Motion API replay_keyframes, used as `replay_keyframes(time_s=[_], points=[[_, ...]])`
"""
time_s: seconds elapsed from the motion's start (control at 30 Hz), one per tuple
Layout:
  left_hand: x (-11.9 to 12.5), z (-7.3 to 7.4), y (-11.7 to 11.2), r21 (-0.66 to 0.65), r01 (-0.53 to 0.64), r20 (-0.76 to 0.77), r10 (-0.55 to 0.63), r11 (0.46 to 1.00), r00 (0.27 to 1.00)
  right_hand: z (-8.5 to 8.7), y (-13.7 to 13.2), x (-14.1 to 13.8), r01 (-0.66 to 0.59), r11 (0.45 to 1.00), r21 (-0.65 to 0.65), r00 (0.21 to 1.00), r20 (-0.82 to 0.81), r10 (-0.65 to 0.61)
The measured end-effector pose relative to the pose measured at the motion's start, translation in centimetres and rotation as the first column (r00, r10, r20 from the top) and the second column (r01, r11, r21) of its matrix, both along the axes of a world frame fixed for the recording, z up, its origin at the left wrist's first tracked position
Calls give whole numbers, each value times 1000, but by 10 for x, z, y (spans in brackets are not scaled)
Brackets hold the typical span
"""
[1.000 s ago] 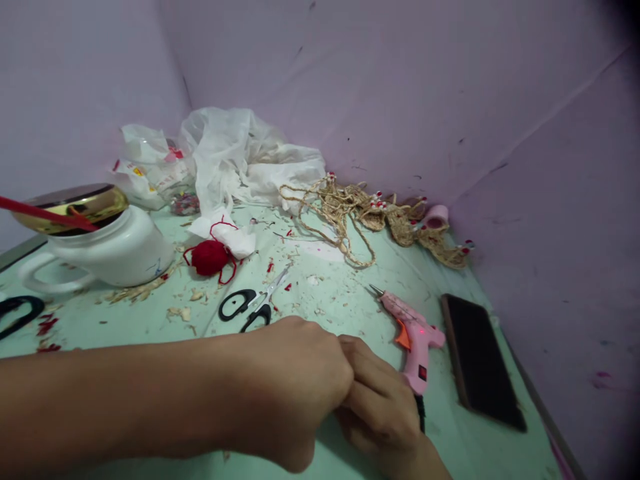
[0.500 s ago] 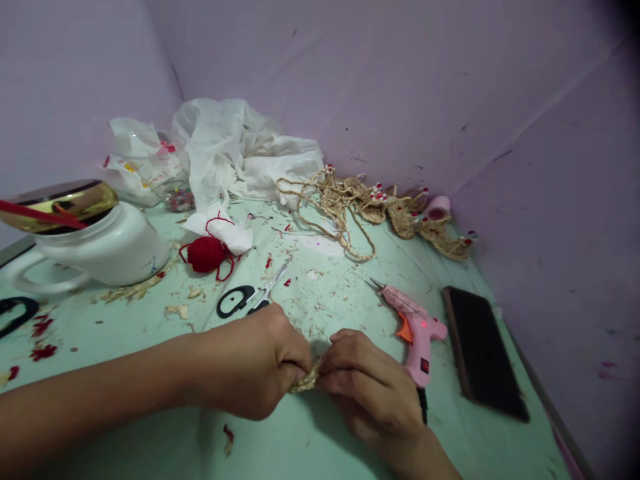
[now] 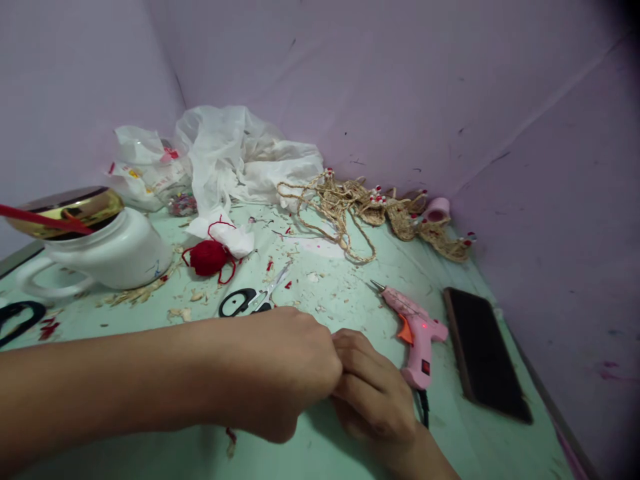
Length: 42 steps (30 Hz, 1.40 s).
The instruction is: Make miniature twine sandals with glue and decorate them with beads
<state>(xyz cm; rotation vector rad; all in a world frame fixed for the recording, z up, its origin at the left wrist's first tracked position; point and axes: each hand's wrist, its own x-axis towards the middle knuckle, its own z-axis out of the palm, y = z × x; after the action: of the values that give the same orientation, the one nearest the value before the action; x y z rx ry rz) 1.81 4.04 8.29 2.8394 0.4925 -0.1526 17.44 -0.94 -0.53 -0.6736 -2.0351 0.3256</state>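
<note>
hands (image 3: 300,357) touching, curled; scissors (image 3: 261,298), glue gun (image 3: 419,327) near.

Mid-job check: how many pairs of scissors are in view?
1 for certain: the scissors just beyond the left hand, partly hidden. The black loop at the picture's left edge may be another pair.

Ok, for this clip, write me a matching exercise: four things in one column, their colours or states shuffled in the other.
1. left hand
2. glue gun
3. yarn ball
4. phone

A. pink, with a red light showing
B. dark screen facing up
C. curled, meeting the right hand in view
D. red, with loose strands

Pairs: 1-C, 2-A, 3-D, 4-B
</note>
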Motion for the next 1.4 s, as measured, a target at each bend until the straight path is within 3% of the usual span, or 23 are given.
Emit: replay_keyframes(time_s=[0.17, 0.27, 0.43, 0.57, 0.77, 0.93, 1.03, 1.27, 1.4], points=[[10, 7, -3, 41, 28, -78, -25, 999, 997, -2, -1, -2, 30, 999, 35, 999, -29, -29], [8, 2, -6, 43, 78, -101, -74, 996, 992, -4, -1, -3, 16, 999, 41, 999, -46, -14], [-1, -6, -8, 156, 196, -75, -187, 968, 980, -6, 1, -2, -29, 1000, -4, 998, -55, 29], [-6, -9, -3, 140, 247, -49, -243, 959, 969, -9, 0, 2, -62, 996, -56, 996, -61, 59], [-15, -26, 1, 144, 159, 174, -183, 977, 968, -5, -1, 4, -62, 994, -88, 996, -77, 55], [-21, -47, -2, -10, -12, 341, 15, 1000, 940, -2, 2, 4, -70, 993, -99, 994, -89, 61], [-22, -52, -3, -66, -35, 420, 60, 997, 906, -2, 2, 4, -70, 992, -109, 995, -78, 61], [-21, -44, 1, 211, 55, 371, -132, 976, 919, -1, 2, 2, -36, 995, -96, 997, -75, 29], [-22, -49, 2, 160, -25, 389, -40, 987, 920, 1, 2, 1, -29, 995, -99, 998, -53, 23]])
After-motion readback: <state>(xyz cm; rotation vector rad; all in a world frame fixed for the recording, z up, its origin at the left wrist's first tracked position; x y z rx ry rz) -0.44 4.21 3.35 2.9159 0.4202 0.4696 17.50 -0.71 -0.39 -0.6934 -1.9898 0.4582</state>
